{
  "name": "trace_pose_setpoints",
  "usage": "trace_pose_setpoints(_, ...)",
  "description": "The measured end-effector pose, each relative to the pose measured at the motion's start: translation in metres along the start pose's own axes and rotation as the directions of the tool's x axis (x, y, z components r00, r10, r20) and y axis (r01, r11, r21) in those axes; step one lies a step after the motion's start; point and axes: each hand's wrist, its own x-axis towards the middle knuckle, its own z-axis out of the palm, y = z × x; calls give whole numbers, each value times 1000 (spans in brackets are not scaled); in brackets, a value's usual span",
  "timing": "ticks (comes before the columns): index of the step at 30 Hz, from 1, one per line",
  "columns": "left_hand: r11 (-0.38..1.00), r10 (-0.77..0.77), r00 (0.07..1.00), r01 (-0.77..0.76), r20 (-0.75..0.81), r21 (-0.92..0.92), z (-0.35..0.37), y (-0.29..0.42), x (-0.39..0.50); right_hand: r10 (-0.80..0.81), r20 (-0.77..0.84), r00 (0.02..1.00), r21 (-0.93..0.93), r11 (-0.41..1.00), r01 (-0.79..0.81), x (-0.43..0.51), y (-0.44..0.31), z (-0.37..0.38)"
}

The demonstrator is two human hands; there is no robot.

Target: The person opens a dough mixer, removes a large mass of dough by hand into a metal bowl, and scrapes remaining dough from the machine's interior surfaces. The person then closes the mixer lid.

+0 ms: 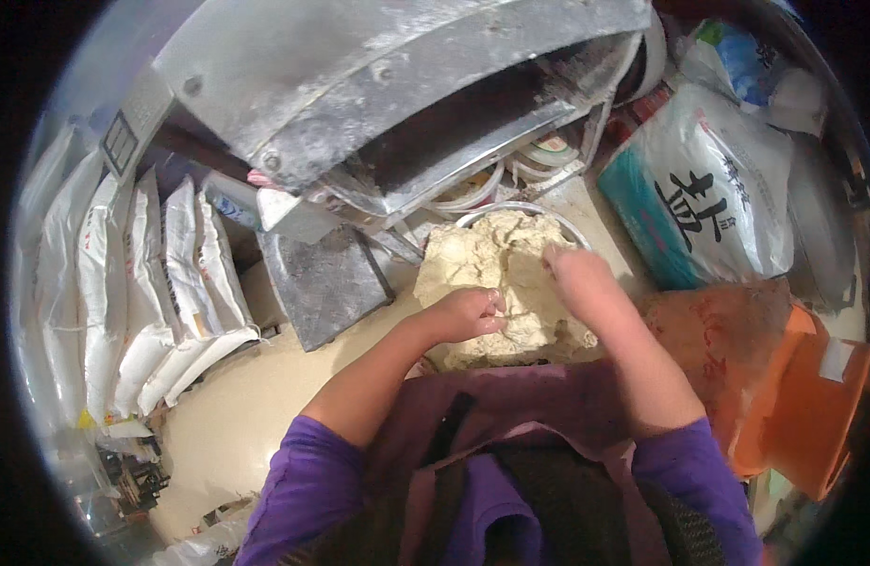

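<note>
A large, pale yellow mass of dough [523, 283] with a cracked, lumpy surface lies just in front of my body. The rim of a round metal basin [573, 230] shows behind and beneath it. My left hand [474, 315] rests against the dough's left part, its fingers curled and bits of dough on the fingertips. At the dough's right side is my right hand [576, 283], with bent fingers touching or just over the surface. Whether either hand grips any dough is hidden by the curled fingers.
Above the dough stands a large grey metal machine [321, 92] with a dark opening. White sacks [145, 283] stand in a row at left. At right are a printed plastic bag [718, 191] and an orange container [802, 403]. A grey metal box [325, 283] sits left of the dough.
</note>
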Motion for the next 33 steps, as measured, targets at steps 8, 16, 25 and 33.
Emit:
trace_pose_setpoints(8,995,25,997,-32,70,91,16,17,40,167,-37,985,-65,983,-169,-3,23,106)
trace_pose_setpoints(16,996,85,858,-72,-507,46,-35,43,43,6,200,980,77,997,-22,-3,37,57)
trace_pose_setpoints(25,849,453,343,116,-823,515,-112,24,53,-80,-462,883,313,917,247,47,-1,-27)
trace_pose_setpoints(33,810,329,299,398,-896,430,-137,-18,94,-210,-735,645,85,915,395,143,-18,-35)
